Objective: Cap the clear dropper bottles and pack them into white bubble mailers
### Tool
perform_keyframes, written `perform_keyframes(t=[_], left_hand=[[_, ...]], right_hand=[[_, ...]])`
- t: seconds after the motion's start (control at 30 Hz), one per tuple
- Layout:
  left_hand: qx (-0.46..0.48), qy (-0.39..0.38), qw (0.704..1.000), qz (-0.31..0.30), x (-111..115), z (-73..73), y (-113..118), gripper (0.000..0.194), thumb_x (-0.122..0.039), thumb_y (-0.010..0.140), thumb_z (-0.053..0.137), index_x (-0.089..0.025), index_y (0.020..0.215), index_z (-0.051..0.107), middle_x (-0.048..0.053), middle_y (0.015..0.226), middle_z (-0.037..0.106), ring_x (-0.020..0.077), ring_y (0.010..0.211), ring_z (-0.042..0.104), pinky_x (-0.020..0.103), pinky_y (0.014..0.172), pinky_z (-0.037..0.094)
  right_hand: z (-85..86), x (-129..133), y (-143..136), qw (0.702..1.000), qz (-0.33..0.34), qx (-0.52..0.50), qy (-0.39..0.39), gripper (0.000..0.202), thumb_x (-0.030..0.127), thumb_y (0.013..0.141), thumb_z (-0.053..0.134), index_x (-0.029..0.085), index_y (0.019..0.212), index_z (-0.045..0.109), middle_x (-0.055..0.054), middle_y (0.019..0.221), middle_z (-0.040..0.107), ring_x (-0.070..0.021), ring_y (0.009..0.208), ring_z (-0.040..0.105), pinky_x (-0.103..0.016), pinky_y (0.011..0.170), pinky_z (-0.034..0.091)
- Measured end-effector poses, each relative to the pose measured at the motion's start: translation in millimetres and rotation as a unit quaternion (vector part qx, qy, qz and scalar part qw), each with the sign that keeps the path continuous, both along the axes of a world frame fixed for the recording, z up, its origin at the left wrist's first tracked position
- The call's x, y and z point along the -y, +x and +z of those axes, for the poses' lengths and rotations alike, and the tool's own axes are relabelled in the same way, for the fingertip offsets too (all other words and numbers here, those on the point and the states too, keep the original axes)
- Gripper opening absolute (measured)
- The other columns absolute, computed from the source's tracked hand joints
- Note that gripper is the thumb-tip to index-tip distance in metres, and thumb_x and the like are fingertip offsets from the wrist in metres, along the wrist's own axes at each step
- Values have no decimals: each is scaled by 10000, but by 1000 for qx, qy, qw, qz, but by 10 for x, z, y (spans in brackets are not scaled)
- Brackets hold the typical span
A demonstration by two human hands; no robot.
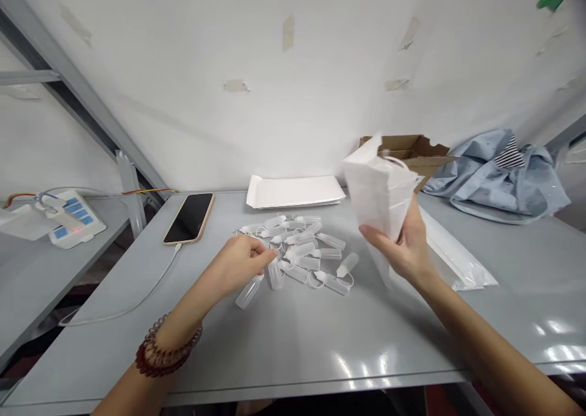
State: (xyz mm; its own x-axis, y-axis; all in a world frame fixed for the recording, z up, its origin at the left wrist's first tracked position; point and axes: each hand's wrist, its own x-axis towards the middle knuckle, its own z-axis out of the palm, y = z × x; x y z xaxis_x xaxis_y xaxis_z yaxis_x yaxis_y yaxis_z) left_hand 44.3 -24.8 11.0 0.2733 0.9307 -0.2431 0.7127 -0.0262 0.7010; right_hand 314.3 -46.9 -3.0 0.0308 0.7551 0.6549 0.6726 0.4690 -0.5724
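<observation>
My left hand (242,260) is at the left side of a pile of small clear plastic dropper bottles (300,249) with white caps and thin loops. Its thumb and fingers are pinched at the cap end of one dropper bottle (248,292), which slants down below them. On the right, my right hand (403,245) grips a white paper envelope (379,190), held upright above the table with its mouth at the top. Something pale and loop-like shows at that mouth, slightly blurred. How much is inside the envelope is hidden.
A flat white packet (295,192) lies against the wall behind the pile. A phone (190,219) with a charging cable is at left, near a power strip (77,218). At right are an open cardboard box (425,160), a blue cloth bag (489,178) and plastic-wrapped white packets (458,254).
</observation>
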Motion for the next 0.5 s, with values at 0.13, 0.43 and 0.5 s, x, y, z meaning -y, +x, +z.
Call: perform_keyframes(t=[0.13, 0.43, 0.5], left_hand=[[-12, 50, 998, 30, 31, 31, 11, 406, -504, 797, 477, -176, 578, 571, -8, 540, 562, 115, 453, 420, 234, 444, 295], [-28, 78, 996, 20, 67, 66, 6, 437, -530, 830, 444, -191, 559, 497, -21, 526, 493, 135, 509, 424, 247, 501, 295], [-46, 80, 996, -6, 66, 56, 2, 423, -513, 834, 438, -195, 559, 485, -12, 543, 513, 153, 544, 469, 253, 517, 309]], right_hand=[[-46, 9, -12, 993, 88, 68, 30, 664, 269, 710, 627, 244, 1310, 344, -111, 1196, 508, -323, 1070, 533, -486, 857, 465], [-315, -28, 26, 976, 150, 50, 147, 727, 550, 785, 511, 373, 1376, 126, -111, 1054, 601, -322, 845, 631, -439, 573, 485], [-338, -18, 9, 989, 74, 80, 100, 747, 670, 787, 419, 376, 1365, 47, -123, 1022, 616, -353, 836, 641, -465, 575, 472]])
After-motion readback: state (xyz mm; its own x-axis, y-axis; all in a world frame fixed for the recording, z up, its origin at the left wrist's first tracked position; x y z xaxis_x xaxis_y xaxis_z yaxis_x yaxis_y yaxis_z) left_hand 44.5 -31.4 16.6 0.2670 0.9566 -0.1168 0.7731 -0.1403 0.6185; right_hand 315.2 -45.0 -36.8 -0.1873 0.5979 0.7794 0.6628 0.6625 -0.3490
